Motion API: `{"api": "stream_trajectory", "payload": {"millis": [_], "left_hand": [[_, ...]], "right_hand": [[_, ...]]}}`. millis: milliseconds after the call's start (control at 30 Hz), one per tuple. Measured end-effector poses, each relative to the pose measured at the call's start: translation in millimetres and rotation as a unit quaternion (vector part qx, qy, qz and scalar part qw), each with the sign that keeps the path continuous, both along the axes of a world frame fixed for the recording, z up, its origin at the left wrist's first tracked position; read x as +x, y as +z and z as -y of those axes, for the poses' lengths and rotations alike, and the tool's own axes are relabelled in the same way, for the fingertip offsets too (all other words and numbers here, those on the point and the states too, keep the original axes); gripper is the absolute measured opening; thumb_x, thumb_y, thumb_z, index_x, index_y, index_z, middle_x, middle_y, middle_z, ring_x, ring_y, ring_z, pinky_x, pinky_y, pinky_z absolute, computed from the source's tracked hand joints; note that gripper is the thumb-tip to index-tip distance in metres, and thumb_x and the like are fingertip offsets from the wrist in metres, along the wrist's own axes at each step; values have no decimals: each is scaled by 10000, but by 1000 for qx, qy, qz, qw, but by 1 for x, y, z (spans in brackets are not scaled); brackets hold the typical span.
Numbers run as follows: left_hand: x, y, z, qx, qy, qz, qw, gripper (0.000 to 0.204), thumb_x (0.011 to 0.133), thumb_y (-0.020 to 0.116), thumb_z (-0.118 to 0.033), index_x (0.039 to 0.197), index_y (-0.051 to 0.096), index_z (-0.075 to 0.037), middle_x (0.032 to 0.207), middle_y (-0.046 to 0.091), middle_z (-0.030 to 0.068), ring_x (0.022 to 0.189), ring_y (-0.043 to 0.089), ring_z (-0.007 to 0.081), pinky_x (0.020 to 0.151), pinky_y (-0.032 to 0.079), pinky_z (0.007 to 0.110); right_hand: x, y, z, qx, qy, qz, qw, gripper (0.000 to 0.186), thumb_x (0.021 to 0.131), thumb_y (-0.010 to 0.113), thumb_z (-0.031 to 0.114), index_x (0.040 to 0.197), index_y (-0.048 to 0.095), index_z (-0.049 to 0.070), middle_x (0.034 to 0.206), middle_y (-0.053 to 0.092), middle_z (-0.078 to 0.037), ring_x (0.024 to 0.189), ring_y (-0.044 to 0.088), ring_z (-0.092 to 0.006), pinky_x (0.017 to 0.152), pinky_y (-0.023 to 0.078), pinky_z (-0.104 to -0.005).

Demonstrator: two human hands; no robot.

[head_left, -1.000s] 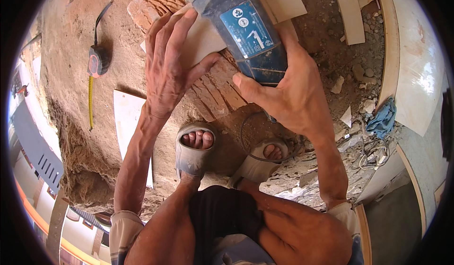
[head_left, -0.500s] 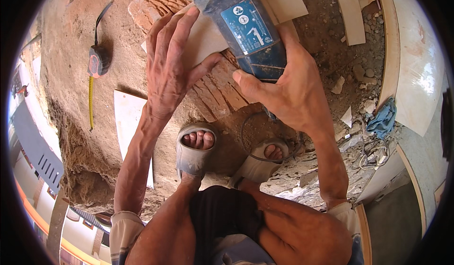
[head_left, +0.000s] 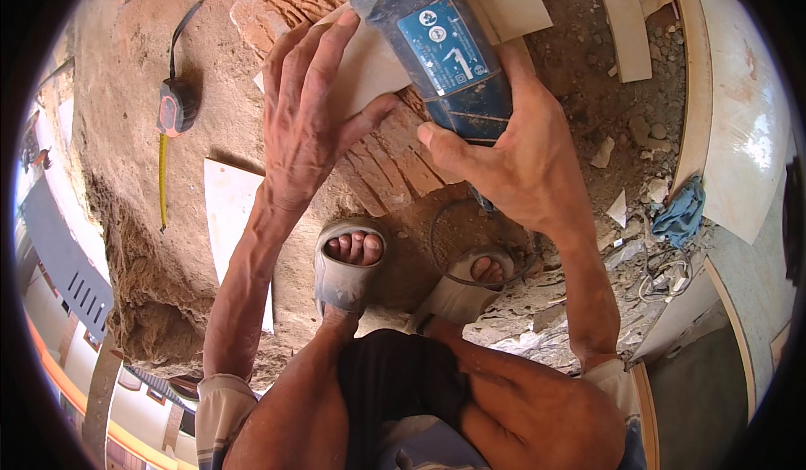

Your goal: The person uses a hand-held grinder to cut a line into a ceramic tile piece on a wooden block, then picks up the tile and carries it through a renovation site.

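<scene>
One tool [head_left: 449, 63], likely grinder, nudged forward, two hands [head_left: 300, 134] [head_left: 529, 155]

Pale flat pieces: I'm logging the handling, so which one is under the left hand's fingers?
The pale flat piece over the ridged reddish block, left of the blue power tool; it alone is overlapped by the fingers of the left hand.

Building site, dirt ground [head_left: 227, 126], rubble [head_left: 659, 130], cut tiles [head_left: 369, 71]

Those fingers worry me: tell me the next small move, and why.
I'd probably ease the left hand slightly left, since its fingers spread over the pale tile close beside the blue power tool held in the right hand, and the picture's upper edge cuts off the tool's far end.
</scene>
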State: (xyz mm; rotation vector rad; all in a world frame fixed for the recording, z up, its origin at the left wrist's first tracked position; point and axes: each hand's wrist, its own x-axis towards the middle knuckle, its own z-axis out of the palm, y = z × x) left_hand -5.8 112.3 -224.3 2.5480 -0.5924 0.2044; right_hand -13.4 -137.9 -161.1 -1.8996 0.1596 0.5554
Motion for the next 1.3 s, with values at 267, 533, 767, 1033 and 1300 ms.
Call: {"api": "stream_trajectory", "payload": {"millis": [267, 533, 767, 1033, 1300], "left_hand": [[2, 3, 1, 1, 2, -1, 1000, 1067, 725, 980, -382, 1637, 475, -155, 1523, 610, 114, 1431, 524, 395, 1212, 441, 525], [0, 2, 2, -3, 4, -1, 1000, 1062, 721, 981, -377, 1633, 483, -156, 1525, 610, 107, 1439, 519, 395, 1214, 440, 524], [0, 3, 1, 10, 8, -19, 1000, 965, 746, 961, -430, 1578, 543, -176, 1542, 596, 78, 1454, 499, 383, 1232, 429, 530], [1, -2, -2, 32, -2, 11, 999, 783, 789, 933, -470, 1472, 652, -210, 1561, 582, 33, 1453, 496, 367, 1230, 438, 515], [0, -2, -2, 29, -3, 13, 999, 773, 785, 937, -459, 1463, 662, -209, 1565, 581, 34, 1445, 505, 366, 1225, 438, 512]], "right_hand": [[0, -2, 1, 8, -2, 3, 1000, 614, 828, 908, 279, 1273, 582, 7, 1010, 706, -123, 877, 698, -225, 813, 586, -404], [1, 1, -1, 19, -7, -17, 1000, 615, 832, 904, 273, 1284, 584, 6, 1029, 706, -125, 895, 698, -227, 830, 585, -401], [1, -3, 1, 10, 3, 2, 1000, 628, 838, 899, 279, 1310, 586, 7, 1046, 711, -128, 911, 702, -229, 850, 587, -406], [0, 7, 3, 18, 2, -32, 999, 639, 837, 904, 284, 1320, 586, 10, 1049, 716, -125, 909, 702, -219, 843, 586, -394], [-7, 6, 8, 19, -1, -25, 1000, 658, 835, 909, 308, 1332, 603, 4, 1041, 713, -115, 901, 697, -208, 835, 589, -389]]}}
